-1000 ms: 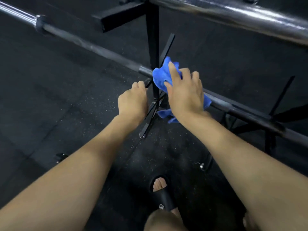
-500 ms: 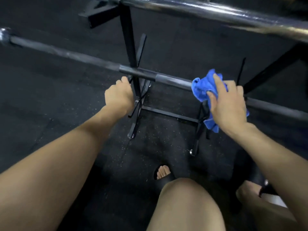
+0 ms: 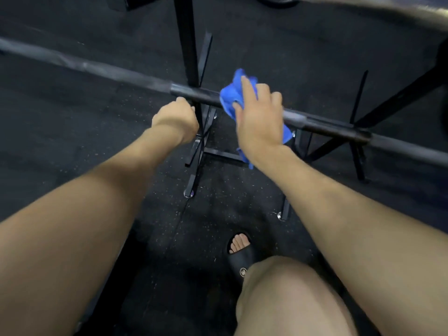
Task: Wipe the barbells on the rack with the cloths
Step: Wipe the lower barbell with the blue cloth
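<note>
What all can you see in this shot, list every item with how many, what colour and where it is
Barbell: one, dark grey, crossing the middle on the rack.
Upper bar: one, silvery, blurred, top right.
Rack: one, black, upright and legs behind and below the barbell.
Cloth: one, blue, draped over the barbell.
Floor: black, speckled.
Slide sandal: one, black, bottom centre.
Left hand: grips the barbell.
Right hand: holds the cloth against the barbell.
</note>
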